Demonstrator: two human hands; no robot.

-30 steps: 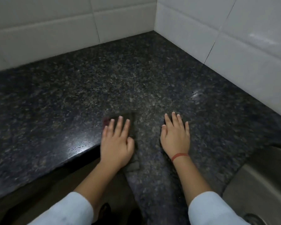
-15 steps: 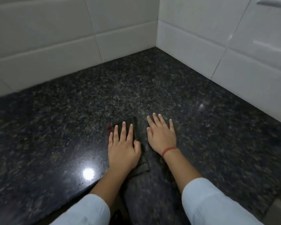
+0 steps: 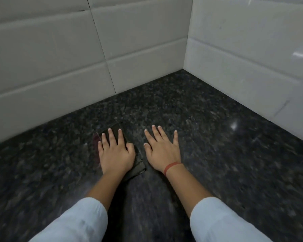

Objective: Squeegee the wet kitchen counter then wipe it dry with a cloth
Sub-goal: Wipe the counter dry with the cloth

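A dark folded cloth (image 3: 137,167) lies flat on the black speckled granite counter (image 3: 217,154). My left hand (image 3: 115,154) presses down on the cloth with the palm and fingers spread over it; only the cloth's far corner and near corner show. My right hand (image 3: 162,149) rests flat on the bare counter just right of the cloth, fingers apart, a red band on its wrist. No squeegee is in view.
White tiled walls (image 3: 59,67) meet in a corner (image 3: 185,67) at the back of the counter, close beyond my hands. A bright light reflection (image 3: 233,125) shines on the counter at the right.
Both hands and the cloth have slid forward across the counter toward the wall corner. The counter's front edge and the sink at the right have dropped out of view.
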